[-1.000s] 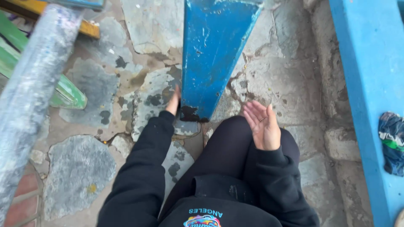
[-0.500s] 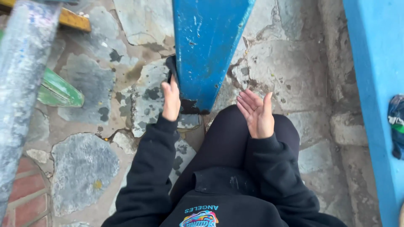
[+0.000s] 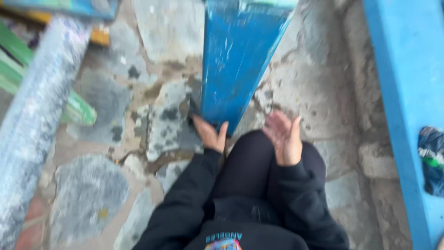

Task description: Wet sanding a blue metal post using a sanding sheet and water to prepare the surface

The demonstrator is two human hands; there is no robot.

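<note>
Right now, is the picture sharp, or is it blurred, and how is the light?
Head view: motion blur smears everything, most on the right hand and the grey pole; the left hand at the blue plank is soft too; the light is flat and even, with no hard shadows or glare on the stone floor.

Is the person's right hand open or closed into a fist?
Open. The right hand is spread palm-up above the knee, fingers extended, holding nothing. The left hand rests against the lower end of the blue painted plank.
</note>
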